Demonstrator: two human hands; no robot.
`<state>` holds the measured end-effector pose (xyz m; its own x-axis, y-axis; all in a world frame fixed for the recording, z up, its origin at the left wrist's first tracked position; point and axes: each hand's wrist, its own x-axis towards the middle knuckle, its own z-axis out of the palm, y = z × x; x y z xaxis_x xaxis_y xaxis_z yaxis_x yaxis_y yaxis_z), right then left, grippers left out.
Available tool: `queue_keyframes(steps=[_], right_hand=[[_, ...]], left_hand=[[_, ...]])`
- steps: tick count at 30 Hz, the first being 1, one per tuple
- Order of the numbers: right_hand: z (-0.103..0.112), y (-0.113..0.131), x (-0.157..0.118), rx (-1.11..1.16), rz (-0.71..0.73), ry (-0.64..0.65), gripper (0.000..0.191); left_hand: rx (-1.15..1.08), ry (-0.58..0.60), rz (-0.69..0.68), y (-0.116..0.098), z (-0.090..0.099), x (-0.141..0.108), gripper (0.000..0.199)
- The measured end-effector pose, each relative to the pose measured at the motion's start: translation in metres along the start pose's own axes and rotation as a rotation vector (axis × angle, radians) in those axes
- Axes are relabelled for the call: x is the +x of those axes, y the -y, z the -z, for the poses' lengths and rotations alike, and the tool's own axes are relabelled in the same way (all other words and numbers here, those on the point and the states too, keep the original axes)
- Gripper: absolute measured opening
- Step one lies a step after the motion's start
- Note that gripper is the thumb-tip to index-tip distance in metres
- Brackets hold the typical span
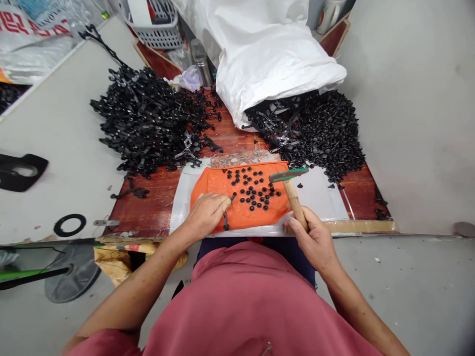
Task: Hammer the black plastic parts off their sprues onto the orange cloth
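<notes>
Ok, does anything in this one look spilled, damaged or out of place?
Slightly. One small black piece lies alone on the white sheet, apart from the right-hand heap and off the orange cloth, so it looks strayed. Just beyond the cloth, a mottled strip looks worn.

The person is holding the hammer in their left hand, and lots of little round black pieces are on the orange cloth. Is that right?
Not quite: the hammer is in the right hand, not the left hand, as the head view shows. The little round black pieces are indeed on the orange cloth.
</notes>
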<state>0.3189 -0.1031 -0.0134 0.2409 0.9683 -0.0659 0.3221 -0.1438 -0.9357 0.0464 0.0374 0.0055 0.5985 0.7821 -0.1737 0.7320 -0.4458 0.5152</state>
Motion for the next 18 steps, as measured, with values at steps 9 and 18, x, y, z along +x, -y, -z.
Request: queue_keyframes(steps=[9,18], right_hand=[[0.003,-0.02,-0.013,0.059,-0.123,-0.008,0.025],[0.003,-0.018,-0.01,-0.1,-0.018,0.045,0.032]], left_hand=[[0.123,0.061,-0.055,-0.008,-0.018,0.008,0.042],[0.189,0.07,-0.046,-0.009,-0.018,0.01,0.042]])
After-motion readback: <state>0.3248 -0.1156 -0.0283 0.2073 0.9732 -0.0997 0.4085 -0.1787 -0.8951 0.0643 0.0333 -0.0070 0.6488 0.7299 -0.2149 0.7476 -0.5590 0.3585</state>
